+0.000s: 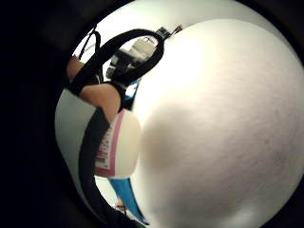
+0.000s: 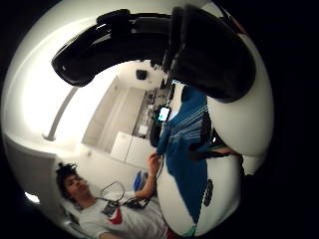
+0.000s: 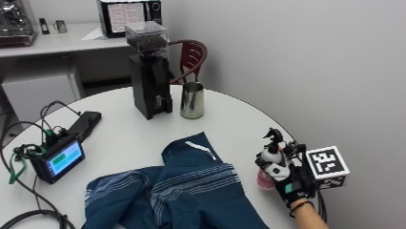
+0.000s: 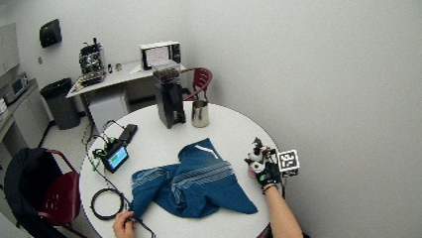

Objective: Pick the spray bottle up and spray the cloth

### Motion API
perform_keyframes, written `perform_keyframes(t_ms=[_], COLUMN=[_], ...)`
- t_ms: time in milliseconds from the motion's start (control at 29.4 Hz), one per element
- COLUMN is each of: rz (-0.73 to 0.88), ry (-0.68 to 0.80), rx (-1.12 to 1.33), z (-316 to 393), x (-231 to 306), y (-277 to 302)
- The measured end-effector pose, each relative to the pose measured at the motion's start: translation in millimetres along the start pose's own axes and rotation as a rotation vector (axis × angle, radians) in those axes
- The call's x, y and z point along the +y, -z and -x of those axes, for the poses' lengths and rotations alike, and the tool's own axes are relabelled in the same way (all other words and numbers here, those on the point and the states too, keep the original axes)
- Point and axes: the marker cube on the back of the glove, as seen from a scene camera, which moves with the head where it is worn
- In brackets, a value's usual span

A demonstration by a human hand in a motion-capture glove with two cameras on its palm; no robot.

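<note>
In the outside view my gloved right hand [image 3: 289, 183] grips a small spray bottle [image 3: 271, 155] at the table's right edge. The bottle is upright, white with a black trigger head and a pink lower part. Whether its base touches the table I cannot tell. The nozzle points toward the blue striped cloth [image 3: 184, 191], which lies crumpled just left of the bottle in the middle of the round white table [image 3: 126, 133]. The wide view shows the same hand [image 4: 269, 174], bottle [image 4: 254, 157] and cloth [image 4: 188, 186]. The bottle's white body [image 1: 218, 133] fills the little finger side view. Cloth [image 2: 187, 144] shows beside it.
A black coffee grinder [image 3: 149, 76] and a steel pitcher [image 3: 192, 100] stand at the table's far side. A small screen device [image 3: 60, 160] with cables sits at the left. A bare hand [image 4: 123, 225] rests by a cable coil near the front edge.
</note>
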Motion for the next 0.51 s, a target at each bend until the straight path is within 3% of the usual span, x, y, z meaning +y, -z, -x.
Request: perform_keyframes(t_ms=[375, 511], rz=[0.314, 0.366], ry=[0.24, 0.24], rx=[0.168, 0.256], z=[128.0, 163.7], x=[-19.1, -28.4], y=[35.4, 31.1])
